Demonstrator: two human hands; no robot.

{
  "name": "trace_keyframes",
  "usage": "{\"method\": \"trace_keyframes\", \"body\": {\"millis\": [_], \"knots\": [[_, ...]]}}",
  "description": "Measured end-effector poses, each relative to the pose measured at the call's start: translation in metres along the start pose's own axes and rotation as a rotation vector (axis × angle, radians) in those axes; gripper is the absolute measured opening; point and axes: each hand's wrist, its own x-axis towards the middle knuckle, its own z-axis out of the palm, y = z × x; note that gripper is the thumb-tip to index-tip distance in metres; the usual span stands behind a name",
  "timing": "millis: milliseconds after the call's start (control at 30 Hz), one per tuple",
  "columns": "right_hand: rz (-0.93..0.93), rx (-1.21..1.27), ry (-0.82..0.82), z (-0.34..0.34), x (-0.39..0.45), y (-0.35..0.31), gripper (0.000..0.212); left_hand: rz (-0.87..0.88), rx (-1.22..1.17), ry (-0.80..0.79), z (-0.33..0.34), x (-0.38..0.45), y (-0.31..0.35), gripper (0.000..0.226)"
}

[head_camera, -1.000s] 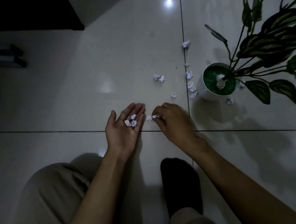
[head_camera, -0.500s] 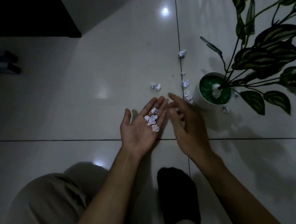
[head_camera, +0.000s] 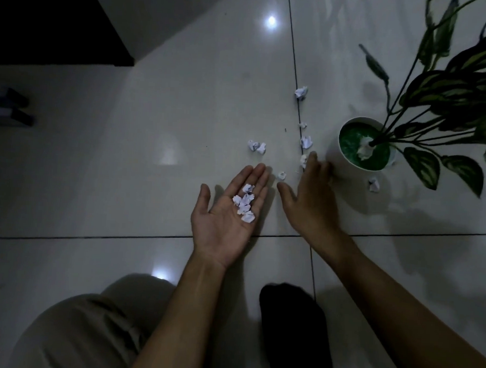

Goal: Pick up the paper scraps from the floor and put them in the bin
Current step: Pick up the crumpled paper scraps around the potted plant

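Observation:
My left hand (head_camera: 229, 214) lies palm up over the tiled floor with several white crumpled paper scraps (head_camera: 245, 202) resting on its fingers. My right hand (head_camera: 310, 198) is palm down, fingers spread, reaching toward a scrap (head_camera: 303, 159) beside the white pot; it holds nothing. More scraps lie on the floor: a small one (head_camera: 281, 175) between my hands, a pair (head_camera: 256, 147), one on the tile seam (head_camera: 306, 142), a far one (head_camera: 301, 92), and one right of the pot (head_camera: 373, 185). No bin is in view.
A white pot (head_camera: 350, 164) with a green filling and a leafy plant (head_camera: 449, 90) stands at the right; a scrap sits inside it (head_camera: 365, 151). A dark cabinet corner (head_camera: 56, 25) is at the top left. My black-socked foot (head_camera: 293, 327) and beige trouser knee (head_camera: 82, 335) are below.
My right hand put its picked scraps into my left palm, then opened and moved forward and right toward the pot. My left hand moved right and slightly forward with more scraps on it.

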Motion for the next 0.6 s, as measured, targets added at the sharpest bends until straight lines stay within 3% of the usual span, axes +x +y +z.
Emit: {"method": "trace_keyframes", "body": {"millis": [333,467,600], "knots": [[-0.277,-0.056,0.054,0.003,0.001,-0.009,0.017,0.052,-0.061,-0.013,-0.001,-0.003,0.005,0.097],[-0.259,0.191,0.034,-0.009,-0.003,-0.015,0.014,0.076,-0.061,-0.015,-0.004,-0.002,0.009,0.096],[-0.445,0.340,-0.005,-0.020,-0.026,-0.036,0.019,0.069,-0.061,-0.014,-0.004,0.000,0.011,0.097]]}}
